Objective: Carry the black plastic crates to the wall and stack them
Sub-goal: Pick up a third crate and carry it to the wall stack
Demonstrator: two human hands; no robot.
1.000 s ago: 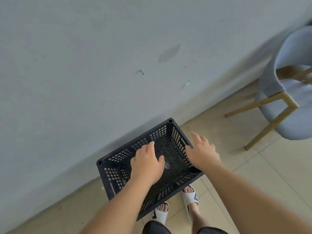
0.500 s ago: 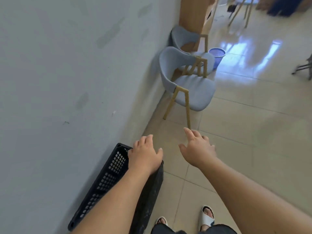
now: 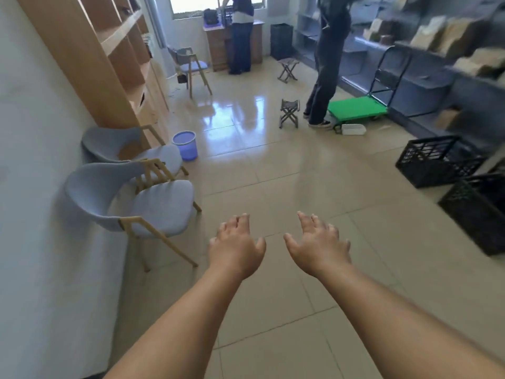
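Two black plastic crates stand on the tiled floor at the right. One crate (image 3: 437,160) sits farther off beside the shelving. A second crate (image 3: 478,212) is nearer, cut off by the frame's right edge. My left hand (image 3: 236,246) and my right hand (image 3: 318,243) are stretched out in front of me above bare floor, palms down, fingers spread, holding nothing. Both hands are well left of the crates. The grey wall (image 3: 32,187) runs along the left side.
Two grey chairs (image 3: 136,198) with wooden legs stand against the wall, with a purple bucket (image 3: 185,144) behind them and wooden shelving beyond. Two people stand farther off, one next to a green trolley (image 3: 356,108). Two small folding stools (image 3: 289,112) sit mid-floor.
My view has swung from the wall to the room. The crate set down by the wall has left the frame. Both hands have come off it and are now held out with nothing in them.
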